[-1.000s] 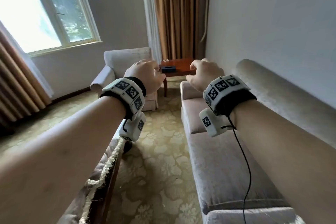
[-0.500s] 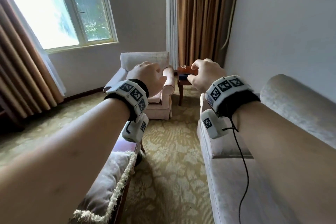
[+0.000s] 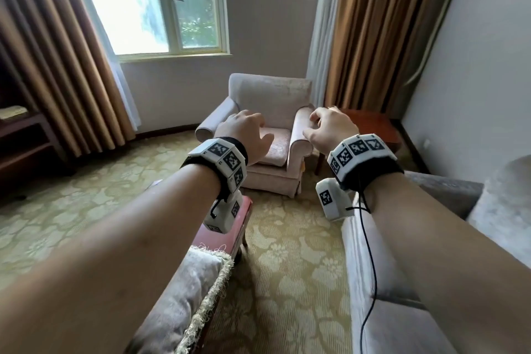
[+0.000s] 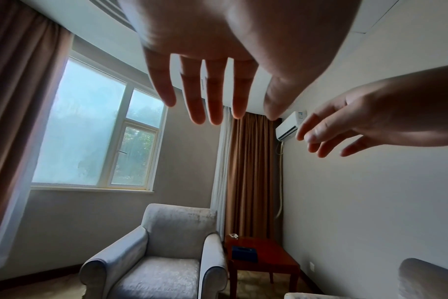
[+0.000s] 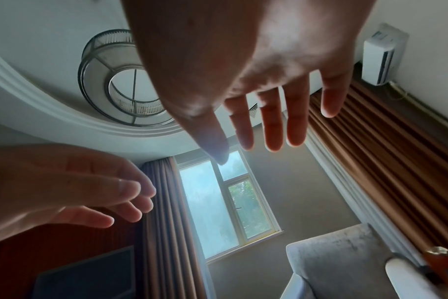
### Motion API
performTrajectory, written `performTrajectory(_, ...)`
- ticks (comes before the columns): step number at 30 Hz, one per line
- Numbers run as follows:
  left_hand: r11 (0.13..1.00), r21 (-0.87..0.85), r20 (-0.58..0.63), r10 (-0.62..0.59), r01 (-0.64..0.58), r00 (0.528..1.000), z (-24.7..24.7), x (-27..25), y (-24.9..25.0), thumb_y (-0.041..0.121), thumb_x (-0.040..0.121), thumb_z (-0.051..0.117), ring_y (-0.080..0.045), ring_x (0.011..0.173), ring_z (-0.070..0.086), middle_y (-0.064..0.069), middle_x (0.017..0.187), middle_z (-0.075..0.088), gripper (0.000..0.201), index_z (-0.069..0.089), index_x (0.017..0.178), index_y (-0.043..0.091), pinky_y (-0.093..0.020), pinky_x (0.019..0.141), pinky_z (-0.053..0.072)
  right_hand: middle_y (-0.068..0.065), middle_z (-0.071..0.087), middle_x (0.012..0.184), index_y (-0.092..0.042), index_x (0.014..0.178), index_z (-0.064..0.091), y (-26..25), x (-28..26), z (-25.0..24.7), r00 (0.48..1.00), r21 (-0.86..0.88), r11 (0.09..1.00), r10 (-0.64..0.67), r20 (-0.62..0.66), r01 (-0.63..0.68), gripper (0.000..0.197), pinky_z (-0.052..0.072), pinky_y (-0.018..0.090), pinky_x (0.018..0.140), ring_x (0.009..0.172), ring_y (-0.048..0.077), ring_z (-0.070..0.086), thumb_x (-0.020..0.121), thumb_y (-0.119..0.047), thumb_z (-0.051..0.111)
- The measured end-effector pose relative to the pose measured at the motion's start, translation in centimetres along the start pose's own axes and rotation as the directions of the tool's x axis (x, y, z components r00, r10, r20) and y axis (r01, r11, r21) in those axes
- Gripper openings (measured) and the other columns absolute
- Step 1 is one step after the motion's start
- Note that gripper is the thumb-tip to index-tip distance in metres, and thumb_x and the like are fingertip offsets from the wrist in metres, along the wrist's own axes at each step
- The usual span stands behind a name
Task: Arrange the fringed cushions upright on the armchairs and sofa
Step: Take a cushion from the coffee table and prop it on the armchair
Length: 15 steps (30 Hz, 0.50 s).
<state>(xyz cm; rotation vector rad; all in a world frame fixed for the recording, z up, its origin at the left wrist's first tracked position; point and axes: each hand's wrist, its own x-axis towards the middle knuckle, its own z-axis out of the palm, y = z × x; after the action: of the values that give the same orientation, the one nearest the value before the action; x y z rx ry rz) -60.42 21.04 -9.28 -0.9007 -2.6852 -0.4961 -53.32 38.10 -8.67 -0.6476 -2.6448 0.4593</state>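
A grey fringed cushion (image 3: pixel 184 299) lies flat on a reddish wooden coffee table (image 3: pixel 227 236) at the bottom centre of the head view, under my left forearm. A pale armchair (image 3: pixel 267 135) (image 4: pixel 164 259) with no cushion on it stands ahead below the window. The grey sofa (image 3: pixel 373 282) runs along the right wall. My left hand (image 3: pixel 247 135) (image 4: pixel 210 85) and right hand (image 3: pixel 330 126) (image 5: pixel 269 113) are raised in the air toward the armchair, fingers stretched out loosely, holding nothing.
A red wooden side table (image 3: pixel 370 126) (image 4: pixel 258 259) with a small dark box stands between armchair and sofa. Brown curtains (image 3: pixel 376 29) hang either side of the window (image 3: pixel 161 3). A dark wooden shelf (image 3: pixel 20 141) sits at the left. Patterned carpet (image 3: pixel 287 282) lies between table and sofa.
My view has swung left and closer, so the armchair now sits centred ahead. Both hands have loosened from curled to stretched fingers. The cushion shows more fully at the bottom.
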Motion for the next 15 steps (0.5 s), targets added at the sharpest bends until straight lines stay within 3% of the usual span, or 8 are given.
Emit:
performTrajectory(5, 0.991, 0.017, -0.042, -0.131, 0.131, 0.991, 1.7, 5.1, -1.0, 0.043, 0.089, 0.052, -0.026, 0.114, 0.050, -0.003, 0.119, 0.055, 0.037, 0.060, 0.117, 0.019, -0.038, 0.092, 0.043, 0.006, 0.057, 0.123, -0.023, 0.119, 0.059, 0.9, 7.5, 2.1, 0.990, -0.009, 0.991, -0.135, 0.045, 0.135, 0.039, 0.038, 0.044, 0.102, 0.116, 0.027, 0.052, 0.082, -0.037, 0.056)
performTrajectory(10, 0.966, 0.055, -0.064, -0.249, 0.252, 0.966, 2.8, 10.4, -1.2, 0.047, 0.089, 0.051, -0.027, 0.118, 0.048, -0.004, 0.122, 0.055, 0.038, 0.059, 0.119, 0.025, -0.040, 0.097, 0.041, 0.006, 0.053, 0.126, -0.021, 0.121, 0.057, 1.8, 14.7, 2.5, 0.961, -0.018, 0.965, -0.261, 0.089, 0.263, 0.039, 0.039, 0.041, 0.100, 0.119, 0.026, 0.049, 0.086, -0.037, 0.055)
performTrajectory(15, 0.928, 0.070, -0.106, -0.359, 0.367, 0.927, 3.3, 12.6, -4.0, 0.047, 0.087, 0.052, -0.028, 0.114, 0.051, -0.006, 0.119, 0.057, 0.040, 0.061, 0.116, 0.021, -0.042, 0.097, 0.042, 0.005, 0.052, 0.130, -0.023, 0.124, 0.055, 0.2, 19.3, 5.3, 0.920, 0.026, 0.931, -0.363, 0.144, 0.364, 0.039, 0.037, 0.040, 0.099, 0.123, 0.026, 0.047, 0.088, -0.038, 0.055)
